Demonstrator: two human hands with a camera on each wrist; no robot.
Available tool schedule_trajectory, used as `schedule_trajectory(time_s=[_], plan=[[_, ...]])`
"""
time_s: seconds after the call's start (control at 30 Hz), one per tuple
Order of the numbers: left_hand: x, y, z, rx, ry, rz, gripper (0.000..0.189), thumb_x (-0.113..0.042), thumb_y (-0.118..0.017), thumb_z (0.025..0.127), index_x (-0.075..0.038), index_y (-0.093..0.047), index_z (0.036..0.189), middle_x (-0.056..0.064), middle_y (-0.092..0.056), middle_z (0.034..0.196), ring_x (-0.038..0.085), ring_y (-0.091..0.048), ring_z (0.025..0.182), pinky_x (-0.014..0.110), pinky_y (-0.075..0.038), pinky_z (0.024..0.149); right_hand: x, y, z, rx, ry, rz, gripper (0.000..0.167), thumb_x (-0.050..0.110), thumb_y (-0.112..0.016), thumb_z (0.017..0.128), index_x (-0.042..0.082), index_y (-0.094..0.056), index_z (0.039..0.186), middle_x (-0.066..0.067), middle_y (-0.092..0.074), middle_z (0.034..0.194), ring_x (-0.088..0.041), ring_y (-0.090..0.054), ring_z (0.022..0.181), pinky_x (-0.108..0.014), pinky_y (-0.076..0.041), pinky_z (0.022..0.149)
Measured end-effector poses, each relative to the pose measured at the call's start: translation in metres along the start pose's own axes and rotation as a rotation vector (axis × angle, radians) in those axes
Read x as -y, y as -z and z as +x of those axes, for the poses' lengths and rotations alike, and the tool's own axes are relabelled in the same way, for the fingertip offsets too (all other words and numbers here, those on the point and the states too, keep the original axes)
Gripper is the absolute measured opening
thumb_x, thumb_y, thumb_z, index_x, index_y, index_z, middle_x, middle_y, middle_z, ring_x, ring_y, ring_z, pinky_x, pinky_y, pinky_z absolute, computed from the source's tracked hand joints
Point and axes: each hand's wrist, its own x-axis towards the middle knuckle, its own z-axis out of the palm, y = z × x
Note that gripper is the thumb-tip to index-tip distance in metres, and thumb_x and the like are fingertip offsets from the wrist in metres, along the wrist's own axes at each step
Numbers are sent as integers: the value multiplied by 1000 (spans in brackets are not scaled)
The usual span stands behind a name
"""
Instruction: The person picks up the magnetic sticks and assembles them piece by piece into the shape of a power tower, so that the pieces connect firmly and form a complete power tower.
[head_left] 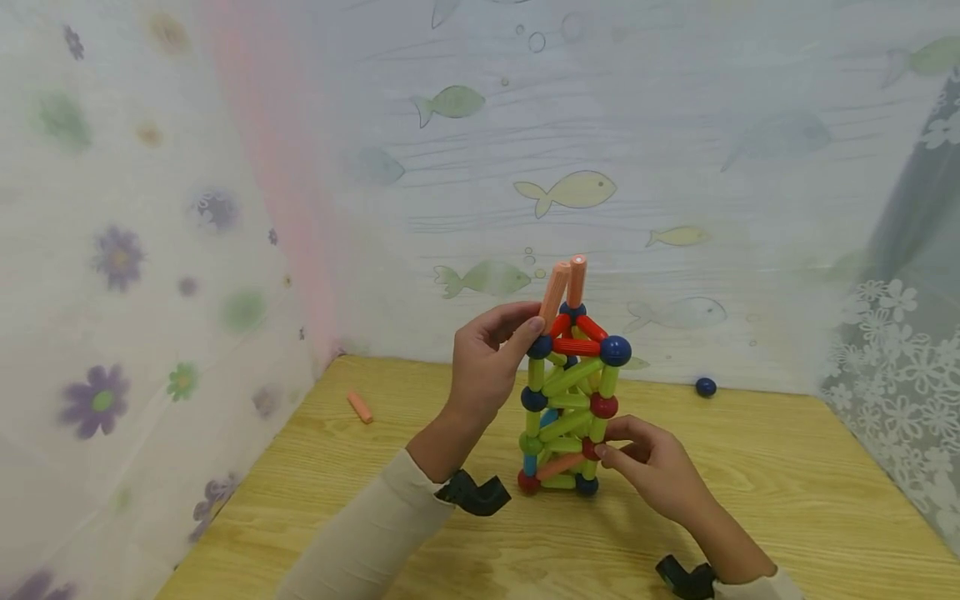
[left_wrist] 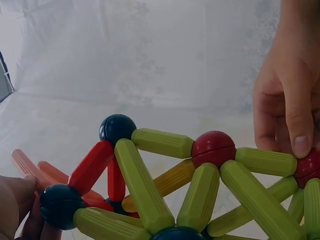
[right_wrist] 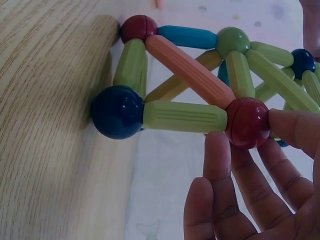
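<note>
A tower of magnetic rods and balls (head_left: 567, 401) stands upright on the table, mostly yellow-green rods with blue, red and green balls. Red rods (head_left: 576, 347) form its top triangle. Between thumb and fingers my left hand (head_left: 483, 358) pinches a peach-orange rod (head_left: 555, 292) above the top left blue ball (left_wrist: 62, 206); that rod leans to the right. Another peach-orange rod (head_left: 576, 282) rises from the rear top ball, their upper ends close together. Lower down, my right hand (head_left: 656, 471) holds a red ball (right_wrist: 248, 122) at the tower's right side, thumb and fingers around it.
A loose peach-orange rod (head_left: 360, 407) lies on the wooden table (head_left: 300, 492) at the left. One loose dark blue ball (head_left: 705, 387) sits near the back edge, right of the tower. Printed curtains (head_left: 450, 208) hang behind and beside the table.
</note>
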Motion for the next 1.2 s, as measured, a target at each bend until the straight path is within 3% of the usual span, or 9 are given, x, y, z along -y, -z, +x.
schedule_trajectory(time_s=[0.13,0.27,0.47,0.6,0.7,0.83,1.0,1.1,1.2], plan=[[7,15,0,-42,-38,120,23,-22,-72,100,-10,-77,118,9,-78,110,21,-68,103,35,-51,86,-1,0,0,0,1,3,31,32,-72,99,14,-69,124,-10,-71,125,-27,-76,94,-28,-58,81],[25,66,-4,-137,27,263,26,-27,-75,97,-12,-77,117,5,-77,114,18,-71,103,27,-53,85,0,-1,1,10,8,12,31,32,-71,100,13,-69,124,-11,-71,125,-27,-76,94,-28,-58,81],[77,175,-20,-295,295,711,41,-38,-75,96,-8,-72,124,12,-73,107,25,-68,96,37,-57,80,0,0,1,-7,9,-5,29,32,-71,100,14,-69,123,-9,-72,123,-27,-76,92,-28,-58,81],[105,229,-43,-238,525,990,60,-43,-71,98,5,-57,131,27,-65,109,40,-66,94,55,-55,86,-3,0,2,-9,9,1,28,31,-71,100,14,-69,122,-9,-72,122,-27,-76,91,-28,-58,80],[115,250,-58,-157,638,1070,51,-42,-70,98,8,-66,110,28,-65,97,40,-65,80,53,-55,78,-5,-2,2,1,11,11,28,31,-71,100,14,-69,122,-10,-72,122,-29,-76,92,-28,-58,81],[119,259,-64,-97,683,1084,35,-30,-71,96,-6,-68,72,9,-59,70,26,-56,62,40,-49,61,-4,-2,3,3,12,11,29,33,-71,99,15,-69,122,-9,-72,121,-31,-76,92,-28,-59,82],[118,248,-53,-52,699,1014,30,-27,-70,98,2,-77,96,14,-72,85,31,-67,80,43,-57,70,-5,-1,3,-3,-7,12,29,33,-72,99,15,-68,122,-9,-72,121,-32,-75,93,-28,-58,83],[105,221,-46,-51,574,915,41,-34,-68,101,-3,-72,127,16,-75,116,32,-71,103,46,-60,83,-7,-3,3,3,-25,27,29,33,-71,99,15,-68,123,-10,-71,122,-33,-75,94,-28,-58,83],[77,176,-39,-98,349,772,42,-40,-72,98,-12,-72,130,9,-76,114,25,-73,100,40,-61,80,-7,-3,3,8,-32,38,30,33,-72,99,16,-67,124,-10,-71,122,-34,-75,94,-29,-58,83]])
